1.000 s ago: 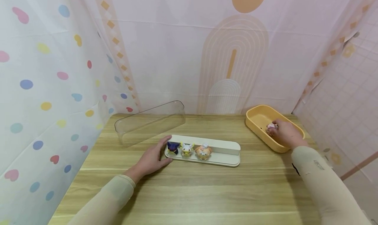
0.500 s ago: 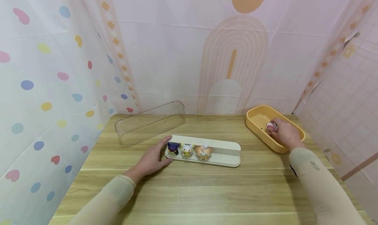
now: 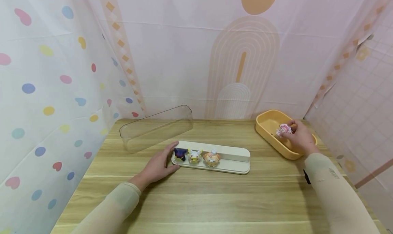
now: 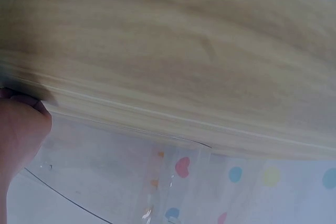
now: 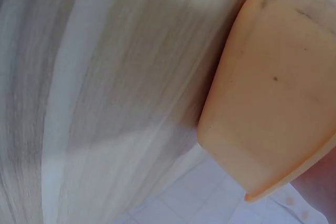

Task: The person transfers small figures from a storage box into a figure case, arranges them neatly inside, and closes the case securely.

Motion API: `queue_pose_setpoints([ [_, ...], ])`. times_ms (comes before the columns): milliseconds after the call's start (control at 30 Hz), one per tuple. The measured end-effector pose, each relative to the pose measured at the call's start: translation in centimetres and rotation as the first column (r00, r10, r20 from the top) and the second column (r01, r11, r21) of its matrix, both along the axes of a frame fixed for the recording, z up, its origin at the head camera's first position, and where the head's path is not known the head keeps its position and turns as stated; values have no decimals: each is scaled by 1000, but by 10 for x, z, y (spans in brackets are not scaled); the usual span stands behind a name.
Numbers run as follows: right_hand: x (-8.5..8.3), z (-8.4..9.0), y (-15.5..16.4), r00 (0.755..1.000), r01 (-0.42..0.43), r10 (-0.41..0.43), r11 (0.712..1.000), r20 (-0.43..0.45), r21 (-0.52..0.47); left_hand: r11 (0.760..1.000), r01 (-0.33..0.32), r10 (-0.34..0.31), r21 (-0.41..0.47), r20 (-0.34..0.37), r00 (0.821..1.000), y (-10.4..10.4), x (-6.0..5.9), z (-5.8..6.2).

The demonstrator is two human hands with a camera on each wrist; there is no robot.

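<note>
Right hand [image 3: 299, 138] pinches a little pink toy [image 3: 284, 129] over the yellow tub [image 3: 267, 129] (back right of the table). Left hand [image 3: 158, 165], fingers relaxed, rests against the white tray [image 3: 233, 164].

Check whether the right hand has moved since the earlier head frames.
Yes. The right hand, pinching a small pink figure, has risen slightly and shifted toward the far rim of the yellow tub.
</note>
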State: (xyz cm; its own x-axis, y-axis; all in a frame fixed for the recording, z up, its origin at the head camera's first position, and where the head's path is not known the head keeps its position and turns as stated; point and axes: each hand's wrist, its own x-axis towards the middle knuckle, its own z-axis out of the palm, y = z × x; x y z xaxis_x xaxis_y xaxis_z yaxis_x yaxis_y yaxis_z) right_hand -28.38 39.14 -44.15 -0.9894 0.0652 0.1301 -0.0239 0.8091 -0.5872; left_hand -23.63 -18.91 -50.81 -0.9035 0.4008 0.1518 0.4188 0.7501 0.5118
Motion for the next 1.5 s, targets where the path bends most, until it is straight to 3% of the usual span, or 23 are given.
queue_pose_setpoints([
  [200,0,1,2,1000,13,-14,1000,-9,-10,1000,2,-2,0,-13,1000,0,0,-1],
  [500,4,10,1,996,25,-27,1000,-91,-15,1000,9,-9,5,-9,1000,2,0,-2],
  [667,5,20,-7,998,14,-16,999,-68,-30,1000,6,-6,4,-11,1000,2,0,0],
  [867,9,30,-32,998,-58,60,992,9,-109,1000,5,-5,1,-2,1000,1,0,0],
  [1000,13,33,-52,992,-126,123,987,-30,-103,1000,5,-5,2,1,1000,1,0,-1],
  [1167,17,28,-80,959,-219,202,973,-198,-69,1000,3,-3,4,2,1000,1,-1,-1],
  [1300,24,22,-106,922,-300,274,952,-275,-58,1000,4,-4,1,-1,1000,1,-2,-1],
  [1500,40,14,-139,832,-432,423,900,-360,59,1000,4,-4,0,-4,1000,0,-2,-1],
])
